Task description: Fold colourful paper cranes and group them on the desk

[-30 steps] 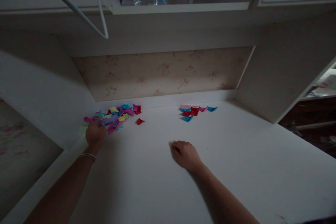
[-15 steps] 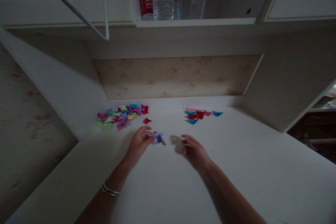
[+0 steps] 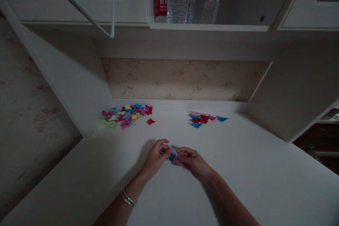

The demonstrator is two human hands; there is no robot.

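A small folded piece of purple paper is held between my two hands above the white desk. My left hand pinches its left side between thumb and fingers. On the right side, my right hand has closed its fingertips on the same paper. Beyond my left hand, a single red folded paper lies by itself. Behind it to the left is a heap of folded papers in many colours. A smaller group of folded papers, blue, red and pink, lies at the back right.
Above the desk an open shelf holds several plastic bottles and a red-and-white container. A white cable hangs at the upper left. Side panels close in the desk left and right.
My left hand has brought the purple paper rightward and nearer to me. My right hand, earlier apart from it, now grips its right side. The view has shifted slightly.
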